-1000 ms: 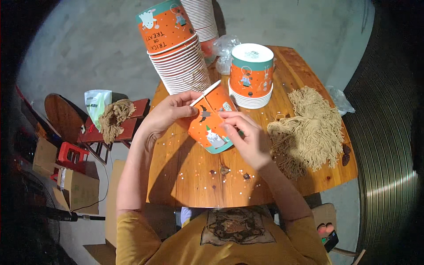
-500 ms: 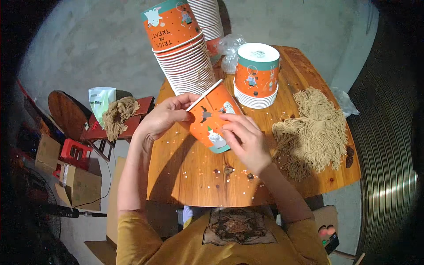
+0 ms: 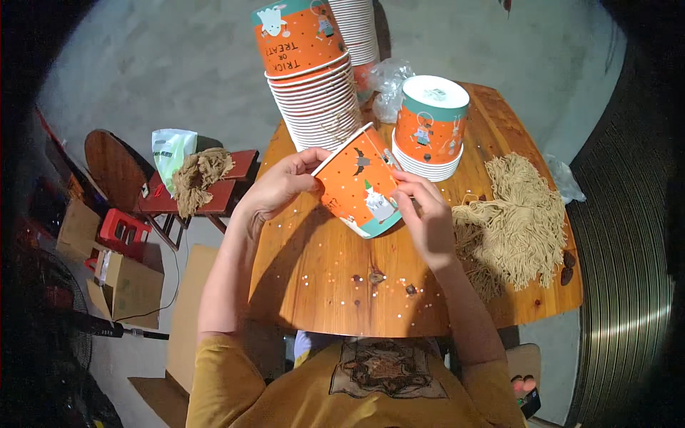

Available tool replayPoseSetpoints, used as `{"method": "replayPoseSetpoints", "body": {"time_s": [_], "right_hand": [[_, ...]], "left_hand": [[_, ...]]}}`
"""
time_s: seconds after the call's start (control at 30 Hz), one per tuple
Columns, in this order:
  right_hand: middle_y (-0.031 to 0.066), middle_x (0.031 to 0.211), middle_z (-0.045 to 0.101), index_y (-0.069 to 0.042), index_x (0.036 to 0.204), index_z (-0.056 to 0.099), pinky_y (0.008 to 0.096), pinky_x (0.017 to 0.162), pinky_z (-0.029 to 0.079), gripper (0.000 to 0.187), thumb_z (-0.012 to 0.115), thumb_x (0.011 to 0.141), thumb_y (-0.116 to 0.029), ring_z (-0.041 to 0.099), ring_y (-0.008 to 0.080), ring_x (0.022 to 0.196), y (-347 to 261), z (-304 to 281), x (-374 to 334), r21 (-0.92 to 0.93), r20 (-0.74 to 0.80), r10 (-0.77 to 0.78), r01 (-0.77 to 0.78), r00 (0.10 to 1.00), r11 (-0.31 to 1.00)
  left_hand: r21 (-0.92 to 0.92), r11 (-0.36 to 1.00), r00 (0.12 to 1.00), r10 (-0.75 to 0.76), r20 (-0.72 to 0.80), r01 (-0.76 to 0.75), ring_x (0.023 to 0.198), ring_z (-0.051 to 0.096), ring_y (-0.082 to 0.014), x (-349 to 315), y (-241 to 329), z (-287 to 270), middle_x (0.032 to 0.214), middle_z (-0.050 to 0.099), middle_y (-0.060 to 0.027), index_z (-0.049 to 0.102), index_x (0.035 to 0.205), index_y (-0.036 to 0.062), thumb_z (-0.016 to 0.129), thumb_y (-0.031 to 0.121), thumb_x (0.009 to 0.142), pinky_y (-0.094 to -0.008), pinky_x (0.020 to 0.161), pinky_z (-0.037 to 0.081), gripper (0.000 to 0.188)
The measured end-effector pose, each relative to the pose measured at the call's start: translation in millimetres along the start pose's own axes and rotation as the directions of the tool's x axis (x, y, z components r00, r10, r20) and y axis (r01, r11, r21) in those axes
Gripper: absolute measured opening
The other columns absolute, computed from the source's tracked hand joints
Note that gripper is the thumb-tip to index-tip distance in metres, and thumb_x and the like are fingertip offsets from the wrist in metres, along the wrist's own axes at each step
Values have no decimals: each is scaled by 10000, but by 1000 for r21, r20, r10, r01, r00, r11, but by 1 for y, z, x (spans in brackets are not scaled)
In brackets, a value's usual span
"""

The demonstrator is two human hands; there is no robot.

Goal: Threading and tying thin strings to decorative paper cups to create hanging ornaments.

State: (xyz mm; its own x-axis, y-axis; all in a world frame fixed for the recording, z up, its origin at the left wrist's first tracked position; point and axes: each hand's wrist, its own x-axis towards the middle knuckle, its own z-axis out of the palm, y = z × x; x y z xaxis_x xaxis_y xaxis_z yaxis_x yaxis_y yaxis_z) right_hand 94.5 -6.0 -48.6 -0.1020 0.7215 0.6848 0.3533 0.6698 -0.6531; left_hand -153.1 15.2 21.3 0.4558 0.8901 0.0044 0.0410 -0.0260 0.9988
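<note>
An orange paper bucket (image 3: 353, 175) with a teal base band and printed bat and ghost figures is held tilted over the table, its white rim toward the upper left. My left hand (image 3: 285, 182) grips it by the rim, thumb on the outer wall and fingers behind. At the bucket's right side, my right hand (image 3: 424, 214) has thumb and fingers pinched together against the wall; whatever lies between them is too small to make out. Behind stands a tall stack of matching buckets (image 3: 314, 100), with thin tan strands hanging on its right side.
On the wooden table (image 3: 335, 307), a shorter upside-down bucket stack (image 3: 432, 132) stands beside clear plastic film (image 3: 391, 85). Tan yarn strands (image 3: 524, 221) lie at right, small pale bits in front. More yarn (image 3: 202, 178) sits on a red bench (image 3: 228, 189) at left; corrugated metal (image 3: 628, 285) curves at far right.
The bucket has turned, so its bat and ghost prints face me more fully. My right hand has shifted from its front to its right edge. The whole view has moved slightly.
</note>
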Motion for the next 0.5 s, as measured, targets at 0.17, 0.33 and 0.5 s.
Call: {"method": "replayPoseSetpoints", "body": {"time_s": [0.17,0.33,0.5], "right_hand": [[117,1090,630,8,927,597,338,781,488,118,580,858,-87,618,276,927,1,2,2,4,12,35,-36,999,999],[133,1095,625,17,931,603,324,787,485,135,560,873,-98,623,267,913,3,1,4,28,-22,120,-119,993,993],[139,1103,623,17,932,606,316,784,486,140,553,878,-101,627,259,907,7,0,5,50,-36,147,-146,988,988]], "left_hand": [[-42,998,999,45,-31,-46,856,556,-110,0,-12,-9,980,586,-28,536,1060,16,496,-65,730,-253,765,444,342],[-4,997,991,81,-110,-82,867,534,-90,3,-27,-14,973,585,-6,560,1007,40,502,-40,747,-251,817,404,279],[-50,988,982,137,-130,-145,897,532,-88,4,-29,-11,990,588,-4,572,1029,39,487,-26,768,-258,836,397,282]]}}
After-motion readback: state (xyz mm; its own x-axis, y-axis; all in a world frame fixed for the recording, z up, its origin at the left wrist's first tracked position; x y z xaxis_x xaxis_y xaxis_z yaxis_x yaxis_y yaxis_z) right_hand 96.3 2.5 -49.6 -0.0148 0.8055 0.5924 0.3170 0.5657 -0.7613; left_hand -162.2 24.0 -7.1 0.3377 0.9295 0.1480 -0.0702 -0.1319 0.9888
